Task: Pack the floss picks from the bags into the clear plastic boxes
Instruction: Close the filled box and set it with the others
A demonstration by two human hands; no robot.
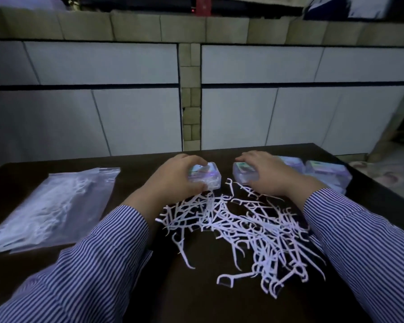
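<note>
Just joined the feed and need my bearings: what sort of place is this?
Probably a home kitchen or utility room used for piecework, not a factory: a tiled counter with white cabinet doors behind a dark table strewn with loose floss picks.

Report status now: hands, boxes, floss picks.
Left hand grips one clear box. Right hand grips second box. Floss picks loose on table, nothing blocking.
</note>
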